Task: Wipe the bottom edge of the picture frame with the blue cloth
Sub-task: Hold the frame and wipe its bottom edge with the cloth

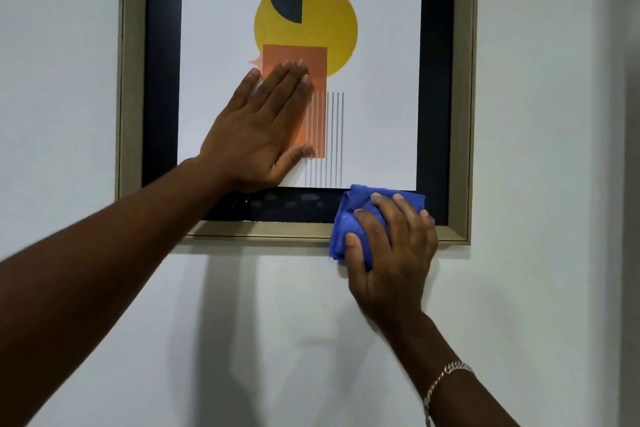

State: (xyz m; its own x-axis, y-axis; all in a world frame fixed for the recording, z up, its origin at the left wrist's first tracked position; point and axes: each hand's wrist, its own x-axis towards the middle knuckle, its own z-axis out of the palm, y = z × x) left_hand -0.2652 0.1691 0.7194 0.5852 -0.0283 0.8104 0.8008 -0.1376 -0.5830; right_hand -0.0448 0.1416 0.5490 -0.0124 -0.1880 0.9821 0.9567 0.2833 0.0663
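A picture frame (463,87) with a pale gold border and dark inner mat hangs on a white wall. Its print shows a yellow circle, a dark half-circle and an orange rectangle. My left hand (258,128) lies flat on the glass, fingers together, pressing the lower left of the print. My right hand (391,253) grips a folded blue cloth (346,229) and presses it against the frame's bottom edge (263,230), right of centre. The cloth covers part of the dark mat and the gold rail there. Smudges show on the dark mat left of the cloth.
White wall (242,340) surrounds the frame on all sides. A silver chain bracelet (446,376) sits on my right wrist. A wall corner or darker strip runs down the far right edge (628,184).
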